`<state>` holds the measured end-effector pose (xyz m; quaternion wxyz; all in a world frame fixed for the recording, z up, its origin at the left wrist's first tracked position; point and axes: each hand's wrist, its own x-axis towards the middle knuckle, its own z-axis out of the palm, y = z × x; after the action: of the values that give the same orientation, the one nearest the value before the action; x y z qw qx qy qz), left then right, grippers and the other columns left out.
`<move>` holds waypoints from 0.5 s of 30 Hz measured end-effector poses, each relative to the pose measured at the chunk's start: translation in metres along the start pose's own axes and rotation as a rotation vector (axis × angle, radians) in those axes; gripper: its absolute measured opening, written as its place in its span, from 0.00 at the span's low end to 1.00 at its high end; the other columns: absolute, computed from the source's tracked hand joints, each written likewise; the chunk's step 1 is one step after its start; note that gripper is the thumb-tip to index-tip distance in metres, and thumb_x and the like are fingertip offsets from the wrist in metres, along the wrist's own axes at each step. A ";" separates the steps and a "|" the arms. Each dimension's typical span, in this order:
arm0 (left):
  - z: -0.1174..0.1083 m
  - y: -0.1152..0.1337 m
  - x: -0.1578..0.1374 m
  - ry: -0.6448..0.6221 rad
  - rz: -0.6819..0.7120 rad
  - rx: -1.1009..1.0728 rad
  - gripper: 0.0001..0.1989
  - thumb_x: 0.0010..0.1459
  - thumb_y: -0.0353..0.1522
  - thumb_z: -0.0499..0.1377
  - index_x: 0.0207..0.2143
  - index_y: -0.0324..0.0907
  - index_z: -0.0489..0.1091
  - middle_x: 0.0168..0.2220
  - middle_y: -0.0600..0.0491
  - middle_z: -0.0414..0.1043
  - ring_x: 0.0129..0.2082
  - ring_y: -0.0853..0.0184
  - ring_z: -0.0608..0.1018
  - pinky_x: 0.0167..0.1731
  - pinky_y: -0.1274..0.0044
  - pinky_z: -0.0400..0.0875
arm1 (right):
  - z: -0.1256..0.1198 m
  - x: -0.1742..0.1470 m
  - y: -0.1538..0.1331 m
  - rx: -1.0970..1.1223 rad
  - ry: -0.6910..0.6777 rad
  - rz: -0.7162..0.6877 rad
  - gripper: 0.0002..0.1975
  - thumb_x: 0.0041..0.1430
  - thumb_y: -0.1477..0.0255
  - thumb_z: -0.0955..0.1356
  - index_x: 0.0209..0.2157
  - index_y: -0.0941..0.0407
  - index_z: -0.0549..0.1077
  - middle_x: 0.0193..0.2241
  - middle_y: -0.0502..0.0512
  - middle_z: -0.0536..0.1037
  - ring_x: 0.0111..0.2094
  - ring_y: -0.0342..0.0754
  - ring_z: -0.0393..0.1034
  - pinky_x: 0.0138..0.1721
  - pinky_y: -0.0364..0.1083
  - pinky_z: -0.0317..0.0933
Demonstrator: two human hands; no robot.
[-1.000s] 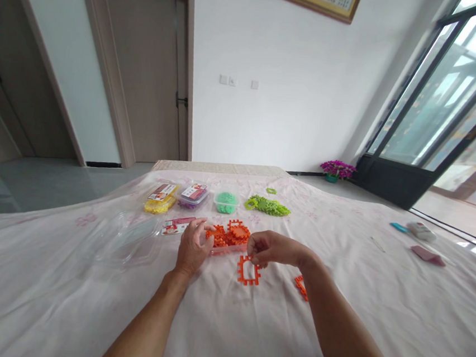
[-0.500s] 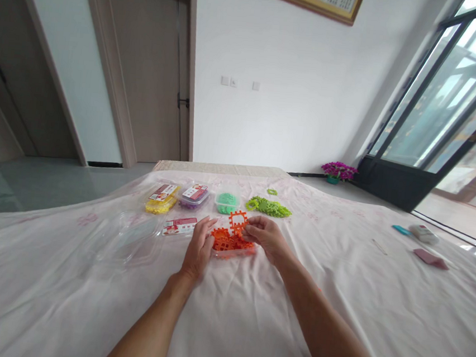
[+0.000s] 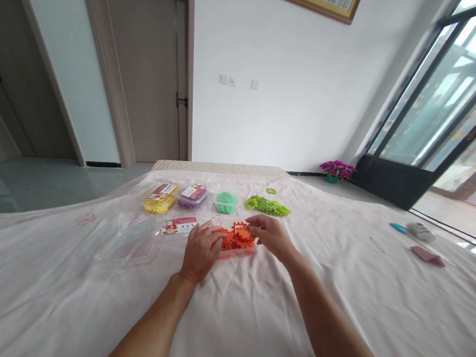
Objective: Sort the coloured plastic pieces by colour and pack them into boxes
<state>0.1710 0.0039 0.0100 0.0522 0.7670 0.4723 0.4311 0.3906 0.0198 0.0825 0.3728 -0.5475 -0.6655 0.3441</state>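
Observation:
A clear plastic box (image 3: pixel 237 253) full of orange notched plastic pieces (image 3: pixel 228 241) sits in front of me on the cloth. My left hand (image 3: pixel 201 248) lies over the box's left side, fingers stretched out and touching the pieces there. On the right, my right hand (image 3: pixel 269 235) pinches an orange square frame piece (image 3: pixel 239 226) low over the heap. Its fingertips partly cover that piece. Just left of the box lies a flat lid with a red and white label (image 3: pixel 179 226).
Behind the box stand lidded boxes of yellow pieces (image 3: pixel 160 199) and purple pieces (image 3: pixel 193 195), a box of green pieces (image 3: pixel 226 202) and a lime-green pile (image 3: pixel 269 205). A clear tray (image 3: pixel 125 239) is at left. A pink folded item (image 3: pixel 427 255) lies at right.
My right hand has lowered the orange square frame toward the box. My left hand has shifted right, from beside the box onto its left side and the pieces.

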 end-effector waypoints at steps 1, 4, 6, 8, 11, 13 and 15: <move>0.000 0.001 0.000 0.005 -0.017 0.018 0.13 0.62 0.33 0.53 0.42 0.52 0.77 0.49 0.54 0.76 0.60 0.59 0.66 0.62 0.56 0.50 | -0.003 0.001 0.002 -0.025 -0.014 -0.010 0.12 0.54 0.69 0.68 0.40 0.58 0.75 0.29 0.53 0.78 0.29 0.44 0.73 0.26 0.40 0.63; -0.001 0.004 0.002 -0.007 -0.062 0.076 0.13 0.61 0.32 0.54 0.41 0.53 0.77 0.49 0.55 0.76 0.59 0.57 0.67 0.61 0.54 0.50 | -0.014 0.002 0.003 -0.104 -0.026 -0.030 0.13 0.55 0.68 0.67 0.40 0.57 0.76 0.31 0.53 0.78 0.31 0.45 0.73 0.28 0.40 0.62; -0.001 0.006 0.004 -0.015 -0.076 0.113 0.14 0.61 0.31 0.53 0.40 0.53 0.78 0.49 0.55 0.77 0.58 0.55 0.68 0.60 0.53 0.50 | -0.027 0.000 0.001 -0.168 -0.034 -0.027 0.13 0.56 0.67 0.66 0.40 0.57 0.76 0.31 0.53 0.78 0.32 0.45 0.73 0.29 0.41 0.62; -0.001 0.006 0.004 -0.015 -0.084 0.125 0.15 0.60 0.30 0.53 0.39 0.51 0.78 0.48 0.55 0.77 0.58 0.54 0.68 0.60 0.54 0.53 | -0.045 -0.005 -0.002 -0.279 -0.054 -0.007 0.14 0.56 0.66 0.66 0.40 0.57 0.76 0.30 0.54 0.78 0.31 0.46 0.73 0.29 0.42 0.61; 0.001 0.004 0.004 -0.003 -0.086 0.091 0.15 0.61 0.31 0.52 0.41 0.49 0.78 0.49 0.53 0.76 0.57 0.56 0.69 0.59 0.57 0.57 | -0.076 -0.013 0.001 -0.537 -0.071 0.097 0.13 0.52 0.66 0.69 0.39 0.55 0.77 0.32 0.55 0.79 0.32 0.47 0.72 0.31 0.43 0.61; 0.004 0.000 0.002 0.018 -0.072 0.053 0.15 0.61 0.31 0.51 0.42 0.48 0.78 0.51 0.52 0.75 0.57 0.57 0.68 0.60 0.59 0.58 | -0.096 -0.017 0.011 -0.649 -0.101 0.229 0.14 0.47 0.66 0.72 0.38 0.55 0.78 0.35 0.57 0.79 0.33 0.49 0.72 0.32 0.44 0.62; 0.007 -0.004 0.001 0.040 -0.054 0.005 0.15 0.62 0.32 0.51 0.45 0.47 0.76 0.52 0.51 0.74 0.58 0.58 0.68 0.61 0.60 0.58 | -0.111 -0.020 0.029 -0.657 -0.176 0.395 0.18 0.44 0.66 0.73 0.40 0.54 0.77 0.34 0.57 0.79 0.31 0.50 0.73 0.30 0.45 0.63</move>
<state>0.1734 0.0089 0.0050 0.0525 0.7454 0.4950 0.4433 0.5038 0.0106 0.1094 0.0459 -0.7236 -0.6515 0.2234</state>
